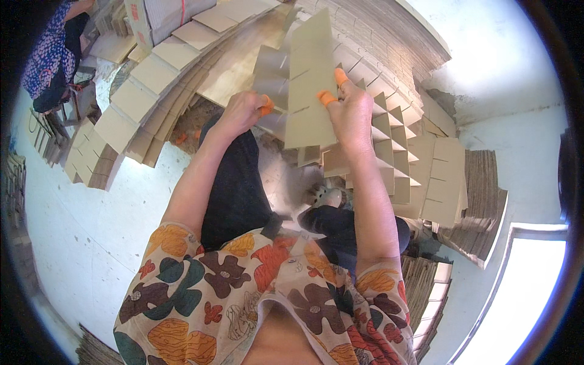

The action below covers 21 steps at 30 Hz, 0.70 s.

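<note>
Flower-printed fabric of your shirt (201, 298) fills the foreground, its orange, red, brown and green blooms spread below both forearms. At far left, a person in a blue-and-white patterned garment (52, 61) sits at the edge of view. Next to that person, tan slotted cardboard lies in a long overlapping row (137, 97), with a grey carton (167, 18) marked by a red line standing at its upper end.

Your left hand (246, 112) reaches up over the dark trousers (234, 182), fingers curled in, orange covers on the tips. Those tips sit just left of the upright slotted panel (311, 79), close to darker cardboard pieces behind it; whether they grip anything, you cannot tell from this angle.

At center, the panel stands tall and slightly tilted, two slits showing on its pale face. Your right hand (353, 106) is nearly closed on its right edge: the orange-covered thumb (326, 98) lies across the near face, while the covered forefinger tip points upward just beyond that edge. Your other right fingers are largely hidden.

Right of the panel, partly behind your wrist, spreads a cardboard partition grid (383, 148) of open cells. Farther right come stacked cardboard sheets (480, 194) against a pale wall, then a brilliantly lit opening (517, 304).
</note>
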### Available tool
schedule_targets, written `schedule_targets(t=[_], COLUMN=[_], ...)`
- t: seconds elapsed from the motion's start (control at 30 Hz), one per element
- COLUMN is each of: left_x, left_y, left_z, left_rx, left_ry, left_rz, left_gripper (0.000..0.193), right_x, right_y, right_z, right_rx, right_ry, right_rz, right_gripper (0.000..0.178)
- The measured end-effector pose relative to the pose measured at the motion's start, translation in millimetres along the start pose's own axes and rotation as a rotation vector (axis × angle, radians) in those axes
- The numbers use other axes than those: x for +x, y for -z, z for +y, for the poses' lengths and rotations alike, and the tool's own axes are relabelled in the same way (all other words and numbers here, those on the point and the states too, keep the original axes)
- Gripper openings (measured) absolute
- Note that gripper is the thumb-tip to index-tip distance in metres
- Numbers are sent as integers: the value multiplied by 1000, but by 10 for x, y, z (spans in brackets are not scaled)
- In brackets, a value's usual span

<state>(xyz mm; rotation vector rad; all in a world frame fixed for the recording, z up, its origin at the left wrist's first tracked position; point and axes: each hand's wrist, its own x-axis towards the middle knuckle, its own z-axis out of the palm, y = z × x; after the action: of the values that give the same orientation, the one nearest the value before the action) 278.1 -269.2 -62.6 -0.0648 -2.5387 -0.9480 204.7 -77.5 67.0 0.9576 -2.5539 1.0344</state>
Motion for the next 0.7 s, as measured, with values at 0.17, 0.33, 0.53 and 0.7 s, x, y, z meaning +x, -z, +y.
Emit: schedule_targets(t=[0.17,0.33,0.53,0.7], left_x=[15,28,42,22], left_y=[4,-48,-3,-42], left_z=[7,-54,0,-81], left_rx=[-43,-59,-25,-18], left_ry=[-27,-19,48,-19], left_rz=[23,45,-23,0], left_gripper=[8,5,11,11], right_x=[10,16,-148,-121], right_y=[-151,-285,-357,-417], right_z=[31,31,28,27], right_rx=[0,-93,-84,-27], right_ry=[38,65,-8,-6], right_rz=[-34,-65,-59,-107], right_gripper=[31,37,39,36])
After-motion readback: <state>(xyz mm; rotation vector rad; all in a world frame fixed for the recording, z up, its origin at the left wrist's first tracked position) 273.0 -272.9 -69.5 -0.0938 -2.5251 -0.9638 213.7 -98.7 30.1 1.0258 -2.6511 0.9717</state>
